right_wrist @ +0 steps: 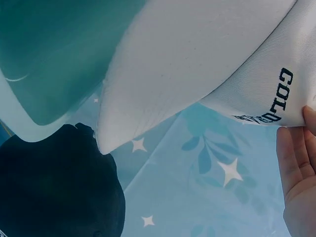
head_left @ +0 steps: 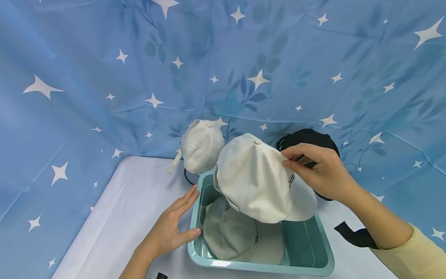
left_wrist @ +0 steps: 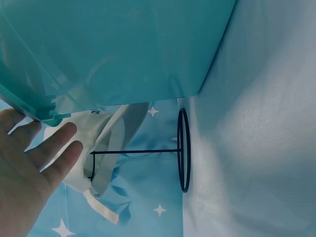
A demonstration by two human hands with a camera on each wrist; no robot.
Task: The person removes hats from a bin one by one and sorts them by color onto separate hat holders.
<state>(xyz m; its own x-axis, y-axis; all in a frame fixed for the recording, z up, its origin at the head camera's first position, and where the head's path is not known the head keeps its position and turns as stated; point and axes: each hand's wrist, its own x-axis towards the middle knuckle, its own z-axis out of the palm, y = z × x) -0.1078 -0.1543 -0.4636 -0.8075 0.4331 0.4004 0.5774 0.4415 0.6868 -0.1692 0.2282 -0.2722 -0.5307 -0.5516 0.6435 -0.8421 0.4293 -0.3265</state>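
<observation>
A white baseball cap (head_left: 254, 178) with dark lettering hangs tilted over a teal plastic basin (head_left: 261, 266). My right hand (head_left: 322, 170) pinches the cap's crown on its right side, between thumb and fingertips. In the right wrist view, the pinch sits just beside the lettering (right_wrist: 283, 94), and the brim (right_wrist: 163, 69) points toward the basin's far end. Inside the basin lies another pale cap (head_left: 230, 228), brim to the right, partly hidden by the upper one. At the basin's left rim, my left hand (head_left: 170, 224) rests with fingers spread and fairly straight.
Behind the basin's left corner a white cap (head_left: 202, 147) sits on a black wire stand (left_wrist: 183, 148). A black cap (head_left: 306, 137) stands at the back right, partly behind my right hand. Blue star-patterned cloth (head_left: 237, 58) backs the white table (head_left: 139, 186).
</observation>
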